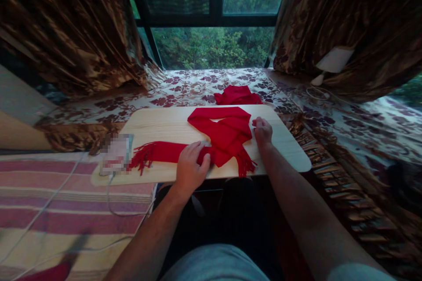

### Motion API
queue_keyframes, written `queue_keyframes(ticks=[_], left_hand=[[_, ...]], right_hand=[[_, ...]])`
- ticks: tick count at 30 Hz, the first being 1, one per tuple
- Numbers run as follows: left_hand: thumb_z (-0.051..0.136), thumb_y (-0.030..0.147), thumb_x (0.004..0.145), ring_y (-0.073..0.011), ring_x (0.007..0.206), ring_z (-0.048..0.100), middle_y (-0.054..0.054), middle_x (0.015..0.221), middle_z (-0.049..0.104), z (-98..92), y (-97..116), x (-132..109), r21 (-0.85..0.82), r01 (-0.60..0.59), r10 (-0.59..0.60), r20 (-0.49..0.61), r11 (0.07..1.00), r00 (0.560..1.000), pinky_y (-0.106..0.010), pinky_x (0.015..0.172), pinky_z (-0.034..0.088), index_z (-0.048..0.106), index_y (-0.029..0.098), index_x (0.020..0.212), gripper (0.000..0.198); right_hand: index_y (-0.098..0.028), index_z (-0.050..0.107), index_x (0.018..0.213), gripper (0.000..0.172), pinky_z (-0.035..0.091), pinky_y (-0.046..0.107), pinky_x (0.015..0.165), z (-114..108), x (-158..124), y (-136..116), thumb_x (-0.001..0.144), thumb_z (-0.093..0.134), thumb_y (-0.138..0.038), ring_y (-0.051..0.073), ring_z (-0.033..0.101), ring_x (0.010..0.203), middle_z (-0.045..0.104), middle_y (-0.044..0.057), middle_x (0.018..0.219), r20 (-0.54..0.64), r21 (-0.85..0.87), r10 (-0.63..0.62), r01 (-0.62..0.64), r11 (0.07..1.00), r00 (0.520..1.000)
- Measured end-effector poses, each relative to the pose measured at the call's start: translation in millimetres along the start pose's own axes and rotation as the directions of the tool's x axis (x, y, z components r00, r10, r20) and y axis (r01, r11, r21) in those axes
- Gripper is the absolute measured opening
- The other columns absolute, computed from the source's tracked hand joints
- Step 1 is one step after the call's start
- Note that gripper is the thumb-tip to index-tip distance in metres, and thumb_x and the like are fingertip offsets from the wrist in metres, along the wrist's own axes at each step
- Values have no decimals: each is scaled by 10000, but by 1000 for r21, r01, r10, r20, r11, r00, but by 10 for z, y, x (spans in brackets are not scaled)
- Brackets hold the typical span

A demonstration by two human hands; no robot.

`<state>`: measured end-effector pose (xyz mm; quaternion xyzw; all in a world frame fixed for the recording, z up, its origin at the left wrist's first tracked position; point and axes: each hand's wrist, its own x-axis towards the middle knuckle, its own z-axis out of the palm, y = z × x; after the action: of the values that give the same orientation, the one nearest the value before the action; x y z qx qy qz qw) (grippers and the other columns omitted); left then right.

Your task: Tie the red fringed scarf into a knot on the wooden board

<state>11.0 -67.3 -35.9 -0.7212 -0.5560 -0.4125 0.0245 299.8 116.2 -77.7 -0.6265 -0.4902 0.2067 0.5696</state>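
A red scarf (227,134) with fringed ends lies folded over itself in a loop on a small light-wood table. One end stretches to the left and the other points toward me, its fringe at the table's near edge. My left hand (191,164) rests on the left-hand strip of the scarf, thumb apart from the fingers, and covers part of the cloth. Just right of the loop, my right hand (263,131) is over bare wood with its fingers curled in, apart from the scarf; nothing shows in it.
The table (283,153) carries a blurred-out flat device (115,156) with a white cable at its left. Behind it, a second red cloth (238,95) lies on the flowered window seat (184,83). A white lamp (334,60) stands right; a striped bed (39,193) is left.
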Motion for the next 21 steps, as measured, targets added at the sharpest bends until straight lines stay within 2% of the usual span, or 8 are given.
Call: queue_keyframes(ticks=[3,5,9,12,16,21], left_hand=[[539,349,946,-279,1143,639,-140,1171,722,-249,-272,-173,123,129,-124,-50,984,991,-453,1053,484,689,143,1182,347],[549,375,934,-303,1135,632,-163,1170,716,-378,-500,-263,224,191,-185,-47,956,982,-462,1050,475,688,114,1190,391],[565,431,912,-335,1162,595,-185,1217,690,-509,-850,-371,361,233,-241,-24,903,970,-480,1063,447,705,103,1168,438],[555,454,918,-339,1185,567,-176,1251,671,-519,-908,-403,390,241,-251,-26,889,968,-484,1057,440,720,127,1148,433],[530,484,936,-338,1194,553,-158,1246,665,-519,-833,-395,420,256,-273,-19,871,962,-488,1058,423,734,163,1135,429],[443,448,985,-309,1127,572,-134,1130,693,-587,-851,-286,442,249,-312,76,862,947,-458,1051,410,737,182,1105,414]], right_hand=[[-190,681,766,618,477,336,716,5,-39,-59,907,349,-692,211,630,734,699,78,748,-17,-82,-3,2,997,1000],[-193,688,752,604,474,346,728,-1,-54,-93,915,357,-671,216,629,722,702,80,739,-14,-117,-5,4,993,1000],[-194,705,759,597,481,352,727,0,-42,-83,909,379,-671,227,641,738,717,87,754,3,-141,5,-5,990,1000],[-192,713,767,610,487,356,727,14,-27,-55,908,378,-682,234,651,753,725,94,767,9,-161,5,-4,987,1000],[-190,714,777,614,484,366,748,11,-32,-85,925,359,-668,244,662,779,731,104,799,27,-224,2,4,975,1000],[-194,718,759,579,458,357,747,-12,-56,-158,927,369,-625,245,650,794,732,107,787,39,-276,-18,28,961,999]])
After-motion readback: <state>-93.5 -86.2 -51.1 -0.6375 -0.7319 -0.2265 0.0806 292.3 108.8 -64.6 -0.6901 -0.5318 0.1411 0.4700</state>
